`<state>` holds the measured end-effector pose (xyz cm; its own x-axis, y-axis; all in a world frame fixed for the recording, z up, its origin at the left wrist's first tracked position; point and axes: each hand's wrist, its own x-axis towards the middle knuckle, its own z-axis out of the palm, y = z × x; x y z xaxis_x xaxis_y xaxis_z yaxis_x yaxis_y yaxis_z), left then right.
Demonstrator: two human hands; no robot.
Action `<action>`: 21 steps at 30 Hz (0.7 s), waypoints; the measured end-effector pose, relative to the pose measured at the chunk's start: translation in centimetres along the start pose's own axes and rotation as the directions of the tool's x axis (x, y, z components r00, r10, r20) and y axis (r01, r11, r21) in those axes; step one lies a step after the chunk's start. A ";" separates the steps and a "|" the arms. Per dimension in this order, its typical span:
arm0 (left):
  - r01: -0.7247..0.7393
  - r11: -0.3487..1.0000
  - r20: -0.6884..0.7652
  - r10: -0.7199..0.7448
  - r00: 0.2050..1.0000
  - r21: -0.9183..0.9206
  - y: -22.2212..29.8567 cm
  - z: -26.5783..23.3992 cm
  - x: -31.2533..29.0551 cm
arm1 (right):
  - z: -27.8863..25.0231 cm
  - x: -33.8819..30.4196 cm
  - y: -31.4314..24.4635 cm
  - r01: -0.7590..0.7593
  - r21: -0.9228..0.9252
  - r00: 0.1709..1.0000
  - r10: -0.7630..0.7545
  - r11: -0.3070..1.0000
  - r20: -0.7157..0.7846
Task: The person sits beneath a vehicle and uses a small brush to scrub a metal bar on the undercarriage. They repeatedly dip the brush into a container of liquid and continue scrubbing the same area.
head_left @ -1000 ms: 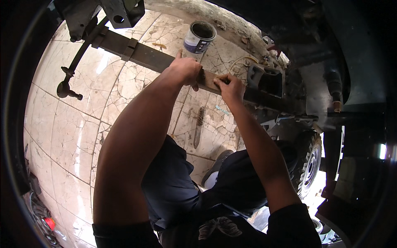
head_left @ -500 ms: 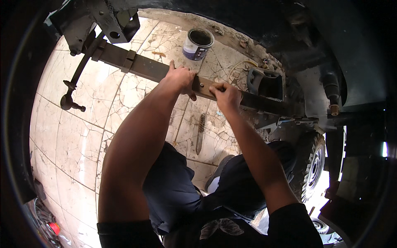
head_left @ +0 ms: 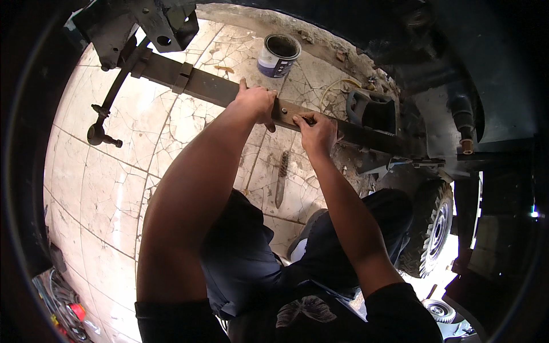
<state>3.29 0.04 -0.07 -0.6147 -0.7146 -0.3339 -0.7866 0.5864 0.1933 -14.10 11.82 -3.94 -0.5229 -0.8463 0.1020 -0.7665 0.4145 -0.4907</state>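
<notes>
A leaf spring (head_left: 209, 87), a long dark steel bar with clamps round it, runs across in front of me. My left hand (head_left: 255, 105) is wrapped over the bar's middle, fingers at the far side and thumb down the near edge. Just right of it, a small round bolt head (head_left: 284, 111) stands up from a browner, bare stretch of the bar. My right hand (head_left: 318, 132) is closed in a pinch at that stretch, right beside the bolt head; whatever its fingertips hold is hidden. A wire brush (head_left: 281, 184) lies on the floor below the bar.
Beyond the bar stands an open paint can (head_left: 278, 57). A dark plastic container (head_left: 372, 112) sits past its right end. A rod with a ball joint (head_left: 96, 134) hangs at left. Dark vehicle bodywork (head_left: 497, 74) surrounds me overhead and right; a wheel (head_left: 438, 228) shows lower right.
The whole view has shifted slightly, so the bar and can appear a little up and to the right. Both hands stay at the same stretch of the bar.
</notes>
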 end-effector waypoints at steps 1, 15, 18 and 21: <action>-0.004 1.000 0.006 0.004 1.000 -0.012 0.0 -0.1 0.2 | -0.1 0.9 -0.2 -0.025 0.005 1.000 0.025 1.000 -0.004; 0.002 1.000 0.028 -0.002 1.000 -0.022 0.8 -1.0 1.0 | 0.8 1.3 0.8 -0.044 0.132 0.999 0.047 0.990 -0.020; -0.015 1.000 -0.059 0.014 0.998 -0.020 1.1 -0.4 0.7 | 1.0 3.4 0.0 -0.083 0.033 0.989 0.086 0.996 -0.124; -0.040 0.999 -0.122 0.038 0.992 -0.019 0.1 0.5 0.8 | 0.3 2.5 -1.2 -0.149 0.091 0.988 0.152 0.985 -0.023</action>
<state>2.72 -0.27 -0.82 -0.6464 -0.7333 -0.2109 -0.7621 0.6074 0.2240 -14.35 9.12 -3.39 -0.6416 -0.7656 0.0460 -0.6426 0.5038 -0.5773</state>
